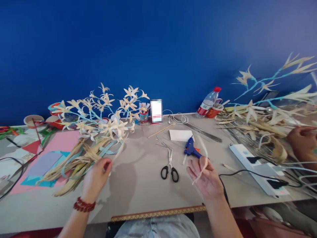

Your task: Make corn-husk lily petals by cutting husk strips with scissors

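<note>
My left hand [98, 175], with a red bead bracelet on the wrist, is closed in a pinch on a thin pale strip [120, 148] beside the dried husks [71, 165]. In my right hand [206, 178], palm up, a curved pale husk strip [204, 155] is held between thumb and fingers. Just behind that hand lies a blue glue gun [191, 148] against a white card [180, 135]. Black-handled scissors [169, 168] rest on the table between my hands, points away from me. Pale husk flowers on light-blue stems [106, 115] stand at the back left.
Pink paper [63, 142] and blue sheets lie left. A leaning bottle [208, 102], thin wires [204, 132] and a coiled white cable [179, 118] are at the back. A power strip [257, 168] lies right, near another person's hand [303, 142] and more flowers [250, 109].
</note>
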A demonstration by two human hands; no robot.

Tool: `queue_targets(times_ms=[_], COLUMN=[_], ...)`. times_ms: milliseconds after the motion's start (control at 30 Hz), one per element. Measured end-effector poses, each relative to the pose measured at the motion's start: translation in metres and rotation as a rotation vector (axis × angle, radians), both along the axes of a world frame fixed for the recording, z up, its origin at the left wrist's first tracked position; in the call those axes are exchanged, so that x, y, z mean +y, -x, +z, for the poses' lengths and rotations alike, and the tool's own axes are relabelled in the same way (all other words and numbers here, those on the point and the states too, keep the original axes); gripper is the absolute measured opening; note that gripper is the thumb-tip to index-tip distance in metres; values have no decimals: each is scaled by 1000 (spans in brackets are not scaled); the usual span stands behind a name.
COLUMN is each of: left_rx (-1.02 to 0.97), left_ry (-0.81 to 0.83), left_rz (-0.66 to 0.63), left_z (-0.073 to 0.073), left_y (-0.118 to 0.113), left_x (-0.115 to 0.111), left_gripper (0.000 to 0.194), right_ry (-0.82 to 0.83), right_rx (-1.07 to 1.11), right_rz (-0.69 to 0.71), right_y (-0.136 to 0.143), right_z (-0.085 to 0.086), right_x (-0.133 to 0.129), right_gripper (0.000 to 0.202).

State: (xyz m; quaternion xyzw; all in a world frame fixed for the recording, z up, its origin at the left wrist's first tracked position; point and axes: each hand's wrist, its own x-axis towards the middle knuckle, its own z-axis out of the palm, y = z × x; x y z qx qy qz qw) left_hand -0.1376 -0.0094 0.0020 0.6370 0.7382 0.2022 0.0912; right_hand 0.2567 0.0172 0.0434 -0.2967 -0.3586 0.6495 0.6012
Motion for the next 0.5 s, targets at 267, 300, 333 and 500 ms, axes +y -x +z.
queue_targets(times_ms=[267, 300, 333, 500], left_rx=[347, 387, 418, 422], left_ry=[74, 88, 103, 113], left_rz=[-42, -20, 16, 52], left_z=[37, 39, 39, 31], left_y=[33, 32, 33, 37], left_x=[27, 32, 38, 56], left_gripper=[29, 30, 30, 33], right_ry=[51, 77, 102, 227], right_rx=[-48, -64, -76, -44], right_rz=[99, 127, 146, 185], right_y=[14, 19, 25, 41], right_z=[-14, -17, -20, -33], right_x=[1, 0, -2, -9], right_gripper=[22, 21, 20, 20])
